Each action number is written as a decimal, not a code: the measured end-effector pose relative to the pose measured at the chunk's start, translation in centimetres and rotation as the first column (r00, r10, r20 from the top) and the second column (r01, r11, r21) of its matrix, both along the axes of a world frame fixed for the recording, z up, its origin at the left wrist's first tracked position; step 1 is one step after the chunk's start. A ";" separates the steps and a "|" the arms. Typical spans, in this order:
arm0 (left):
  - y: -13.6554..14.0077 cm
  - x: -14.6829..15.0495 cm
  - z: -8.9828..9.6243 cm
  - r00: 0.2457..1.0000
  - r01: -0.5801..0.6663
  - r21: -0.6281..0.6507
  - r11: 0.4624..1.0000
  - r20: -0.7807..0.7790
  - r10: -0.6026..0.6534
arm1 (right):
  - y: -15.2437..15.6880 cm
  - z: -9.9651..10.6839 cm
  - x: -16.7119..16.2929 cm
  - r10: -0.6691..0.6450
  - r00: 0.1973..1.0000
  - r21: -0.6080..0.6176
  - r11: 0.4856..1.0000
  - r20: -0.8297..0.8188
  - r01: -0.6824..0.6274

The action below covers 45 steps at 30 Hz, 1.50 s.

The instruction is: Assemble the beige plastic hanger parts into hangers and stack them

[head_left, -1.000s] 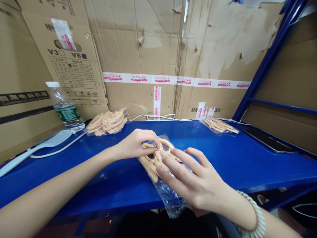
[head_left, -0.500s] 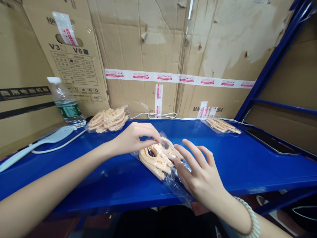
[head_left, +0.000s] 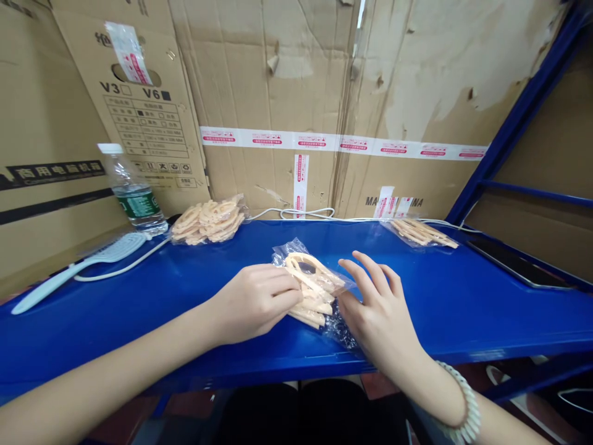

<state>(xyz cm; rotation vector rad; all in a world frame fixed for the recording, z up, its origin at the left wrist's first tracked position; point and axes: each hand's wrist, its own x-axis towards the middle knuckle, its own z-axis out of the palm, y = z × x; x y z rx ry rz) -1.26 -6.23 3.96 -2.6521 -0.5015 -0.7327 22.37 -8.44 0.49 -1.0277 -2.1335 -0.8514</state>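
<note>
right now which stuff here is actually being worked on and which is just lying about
In hand:
left hand
right hand
clear bag of peach clips

Lying about:
water bottle
white brush
bagged clips at back left
bagged clips at back right
phone

Peach clips [head_left: 309, 290] in clear bag [head_left: 340, 324], blue shelf [head_left: 486, 309].

The cardboard box [head_left: 139, 117] at left reads "V3" and "V6".

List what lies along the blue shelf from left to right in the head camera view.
Hairbrush → water bottle → bag of peach plastic pieces → left hand → clear bag being handled → right hand → second small bag → phone.
</note>
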 end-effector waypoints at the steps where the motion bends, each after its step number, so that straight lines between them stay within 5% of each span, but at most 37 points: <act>1: -0.4 0.1 0.0 1.000 -0.018 -0.012 1.000 -0.021 0.018 | 0.0 0.0 0.1 0.002 1.000 -0.005 1.000 0.001 -0.002; 11: -6.7 3.1 -1.7 0.920 -0.388 -0.132 0.912 -0.107 0.376 | 0.0 0.1 2.1 0.059 0.994 -0.192 0.978 -0.090 -0.075; 16: -8.0 3.5 -3.3 0.914 -0.401 -0.121 0.908 -0.128 0.386 | -0.7 1.8 5.7 0.135 0.965 -0.311 0.929 -0.224 -0.202; 22: -7.9 2.8 -3.4 0.930 -0.354 -0.136 0.925 -0.160 0.332 | -2.5 1.2 8.3 0.275 0.958 -0.518 0.809 -0.086 -0.279; 28: -7.5 -0.3 -1.7 0.962 -0.245 -0.297 0.923 -0.191 0.194 | -3.8 -1.5 8.6 0.434 0.897 -0.367 0.824 -0.081 -0.432; 33: -7.5 -1.7 -1.5 0.974 -0.210 -0.328 0.921 -0.151 0.168 | -3.8 -1.9 8.0 0.502 0.854 -0.344 0.784 -0.139 -0.517; 45: -9.2 4.8 -5.7 0.903 -0.330 -0.064 0.942 0.270 0.334 | -3.0 -2.9 6.5 0.578 0.754 -0.297 0.694 -0.313 -0.655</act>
